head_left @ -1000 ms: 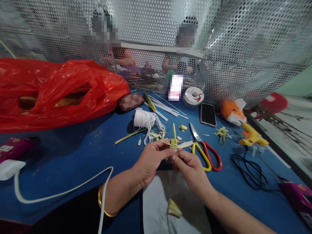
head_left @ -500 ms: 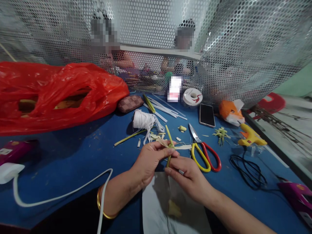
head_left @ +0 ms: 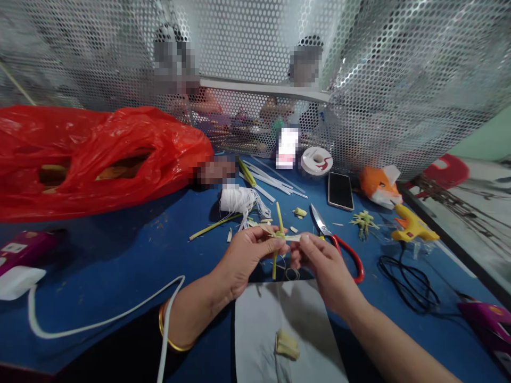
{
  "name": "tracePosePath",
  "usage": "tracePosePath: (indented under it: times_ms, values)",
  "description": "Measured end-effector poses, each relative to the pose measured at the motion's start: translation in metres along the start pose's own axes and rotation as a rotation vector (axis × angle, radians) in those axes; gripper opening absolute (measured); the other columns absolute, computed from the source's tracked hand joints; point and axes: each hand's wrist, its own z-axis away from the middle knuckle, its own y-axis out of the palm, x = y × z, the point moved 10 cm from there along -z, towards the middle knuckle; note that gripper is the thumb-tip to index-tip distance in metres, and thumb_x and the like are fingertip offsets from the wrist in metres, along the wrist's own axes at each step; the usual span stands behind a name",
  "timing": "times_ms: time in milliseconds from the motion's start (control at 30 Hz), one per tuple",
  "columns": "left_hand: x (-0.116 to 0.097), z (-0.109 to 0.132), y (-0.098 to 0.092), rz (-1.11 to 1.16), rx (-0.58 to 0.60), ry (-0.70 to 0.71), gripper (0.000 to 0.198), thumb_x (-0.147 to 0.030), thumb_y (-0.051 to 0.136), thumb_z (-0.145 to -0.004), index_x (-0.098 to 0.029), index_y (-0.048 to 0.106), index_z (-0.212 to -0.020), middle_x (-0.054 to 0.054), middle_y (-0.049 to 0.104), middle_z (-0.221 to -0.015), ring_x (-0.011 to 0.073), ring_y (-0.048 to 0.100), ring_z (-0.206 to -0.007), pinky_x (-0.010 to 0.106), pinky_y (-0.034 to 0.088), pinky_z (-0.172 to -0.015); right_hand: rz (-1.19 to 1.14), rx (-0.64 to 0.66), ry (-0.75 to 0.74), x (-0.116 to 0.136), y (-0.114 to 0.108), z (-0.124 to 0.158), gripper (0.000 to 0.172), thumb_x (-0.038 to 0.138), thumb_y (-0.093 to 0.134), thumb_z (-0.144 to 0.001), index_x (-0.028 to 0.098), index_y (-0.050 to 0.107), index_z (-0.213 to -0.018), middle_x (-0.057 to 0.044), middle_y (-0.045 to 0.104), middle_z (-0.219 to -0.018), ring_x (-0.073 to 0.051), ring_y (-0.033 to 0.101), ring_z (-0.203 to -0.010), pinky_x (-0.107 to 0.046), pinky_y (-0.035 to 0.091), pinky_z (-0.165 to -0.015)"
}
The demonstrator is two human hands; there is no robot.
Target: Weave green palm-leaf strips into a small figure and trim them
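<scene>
The left hand and right hand are meeting over the table's near middle, pinching the leaf strips between them. A paper sheet is lying just before them, with a folded leaf piece resting on it. The scissors are lying just right of the right hand, the phone is lying behind them, and a plastic bag is spreading across the far left.

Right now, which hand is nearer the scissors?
Right. The right hand lies partly over the scissors; the left hand is further left, across the leaf piece both pinch.
</scene>
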Motion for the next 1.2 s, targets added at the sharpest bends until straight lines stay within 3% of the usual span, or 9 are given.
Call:
tracePosePath:
  times_ms: [133,333,533,767,900,1033,1200]
  values:
    - [0.008,0.003,0.007,-0.081,0.062,-0.045,0.035,-0.021,0.088,-0.056,-0.014,0.073,-0.087,0.002,0.071,-0.078,0.0117,0.062,-0.068,0.025,0.049,-0.068,0.003,0.005,-0.020,0.006,0.000,0.000,0.039,0.052,0.074,-0.075,0.018,0.059,-0.064,0.002,0.057,-0.057,-0.012,0.050,-0.055,-0.025,0.042,-0.057]
    - [0.001,0.008,0.012,-0.225,0.055,-0.013,0.020,-0.025,0.082,-0.066,-0.015,0.068,-0.076,-0.003,0.063,-0.063,0.0076,0.053,-0.051,0.021,0.045,-0.053,0.146,0.035,-0.073,0.009,0.006,0.005,0.039,0.049,0.069,-0.078,0.020,0.053,-0.058,0.003,0.052,-0.051,-0.012,0.045,-0.053,-0.026,0.036,-0.054]
    - [0.000,0.006,0.013,-0.195,0.078,-0.020,0.015,-0.021,0.077,-0.068,-0.015,0.064,-0.066,-0.004,0.059,-0.052,0.0076,0.052,-0.046,0.021,0.044,-0.050,0.082,0.063,-0.084,0.013,0.004,0.008,0.034,0.042,0.066,-0.081,0.020,0.053,-0.058,0.004,0.048,-0.051,-0.012,0.041,-0.051,-0.025,0.034,-0.053]
    - [0.004,0.003,0.006,-0.159,0.056,-0.081,0.020,-0.016,0.080,-0.063,-0.015,0.064,-0.075,-0.005,0.059,-0.047,0.0079,0.051,-0.043,0.020,0.044,-0.046,-0.011,0.042,-0.089,0.018,0.001,0.010,0.034,0.040,0.068,-0.082,0.020,0.053,-0.059,0.004,0.047,-0.052,-0.011,0.040,-0.052,-0.025,0.032,-0.051]
    - [0.009,0.002,0.005,-0.117,0.101,-0.146,0.022,-0.021,0.083,-0.064,-0.014,0.065,-0.074,-0.004,0.061,-0.051,0.0075,0.054,-0.046,0.021,0.051,-0.053,0.015,0.038,-0.091,0.020,-0.001,0.011,0.035,0.042,0.066,-0.083,0.019,0.054,-0.060,0.004,0.048,-0.052,-0.011,0.041,-0.053,-0.026,0.033,-0.053]
    - [0.015,0.003,0.007,-0.090,0.186,-0.224,0.029,-0.040,0.075,-0.077,-0.012,0.070,-0.081,0.005,0.072,-0.069,0.0107,0.065,-0.055,0.022,0.053,-0.059,0.097,0.010,-0.131,0.025,-0.003,0.010,0.037,0.044,0.065,-0.085,0.019,0.054,-0.061,0.003,0.051,-0.054,-0.011,0.045,-0.055,-0.026,0.036,-0.057]
    - [0.016,0.002,0.009,-0.032,0.197,-0.228,0.021,-0.029,0.072,-0.082,-0.012,0.073,-0.093,0.005,0.073,-0.072,0.0096,0.065,-0.054,0.021,0.052,-0.060,-0.002,0.023,-0.089,0.019,-0.001,0.008,0.035,0.048,0.067,-0.083,0.019,0.058,-0.065,0.003,0.056,-0.056,-0.012,0.049,-0.056,-0.025,0.038,-0.059]
